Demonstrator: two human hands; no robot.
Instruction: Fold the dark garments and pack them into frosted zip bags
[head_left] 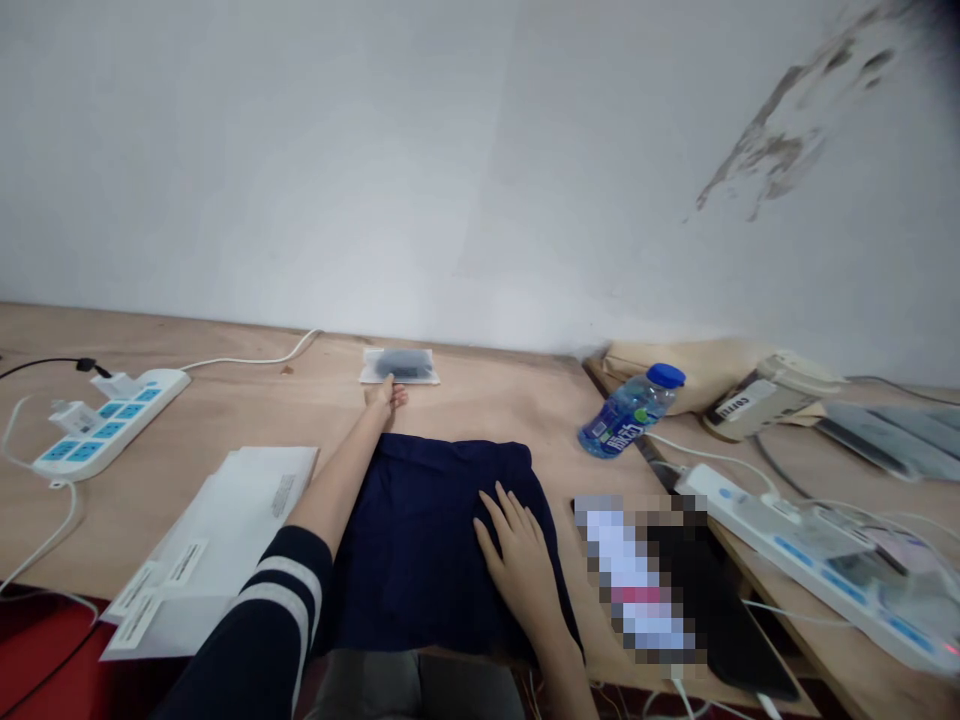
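My left hand stretches out toward the wall and has its thumb at the near edge of a small translucent packet with something dark inside. Its fingers are curled and appear to pinch that edge; their grip is partly hidden. A dark navy cloth, perhaps a folded garment, lies flat on the table in front of me. On its right part rests my right hand, palm down with the fingers spread, holding nothing.
White envelopes or bags with labels lie left, below a power strip. To the right are a blue-capped bottle, a blurred-out phone, a black device, a coffee cup and another power strip with cables.
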